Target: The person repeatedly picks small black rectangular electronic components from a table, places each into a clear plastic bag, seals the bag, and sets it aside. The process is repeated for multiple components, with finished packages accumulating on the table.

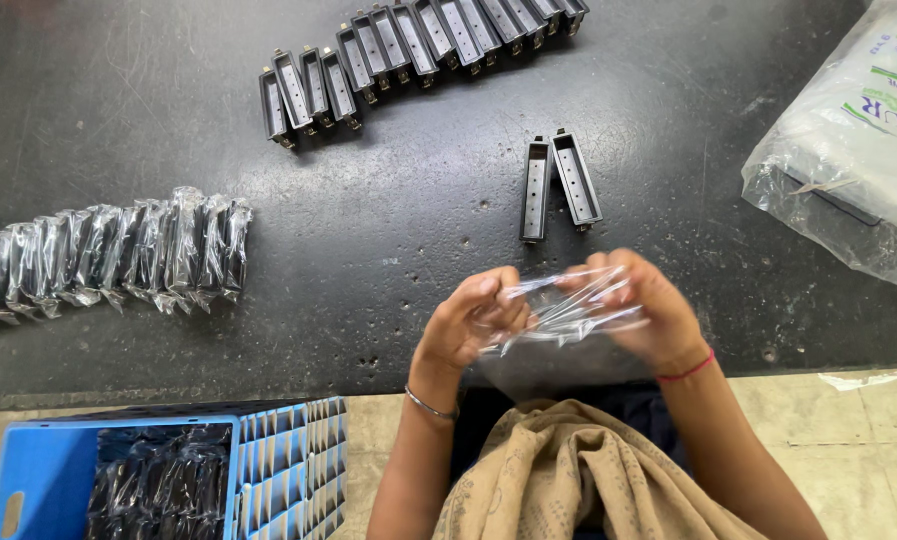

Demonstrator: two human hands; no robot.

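At the table edge [268, 385], left hand [465, 322] and right hand [640, 312] — grips pinching a clear bag [560, 312] — bare tabletop ahead.

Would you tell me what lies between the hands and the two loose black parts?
Only bare dark tabletop separates the hands from the two black parts, head view.

We note our hands, left [468, 320] and right [643, 315], at the near edge of the surface [388, 230], a small bag [563, 310] between them. Just beyond lie two holders [558, 185]. Farther back, a row of holders [418, 60]. Left, wrapped holders [108, 255]; far right, a large bag [858, 150]. A crate [168, 475] sits below left on the floor.
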